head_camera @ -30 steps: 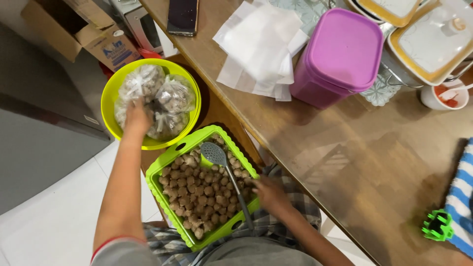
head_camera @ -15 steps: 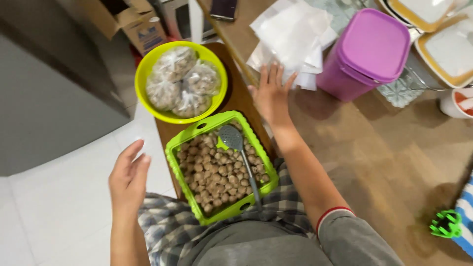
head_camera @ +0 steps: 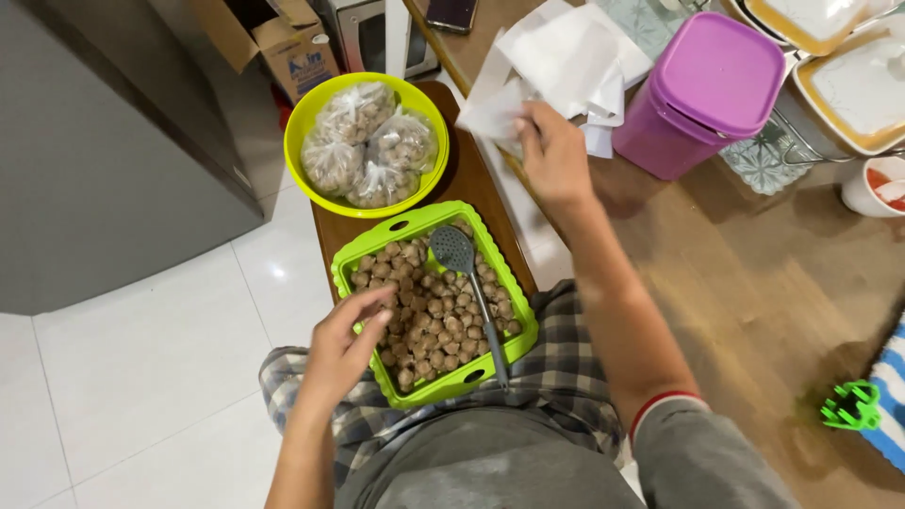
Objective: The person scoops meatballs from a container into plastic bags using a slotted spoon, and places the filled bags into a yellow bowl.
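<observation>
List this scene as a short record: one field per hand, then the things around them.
left hand: open, fingers over the small brown balls in the green tray
right hand: gripping a white plastic bag from the pile on the wooden table
tray: also holds a grey slotted spoon
yellow bowl: filled, tied clear bags
purple container: lid on

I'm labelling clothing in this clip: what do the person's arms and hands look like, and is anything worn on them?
Both hands, left hand and right hand, are bare, with no gloves, rings or watch in view. The forearms are uncovered. The right arm ends in a short grey sleeve with a red and white edge.
</observation>
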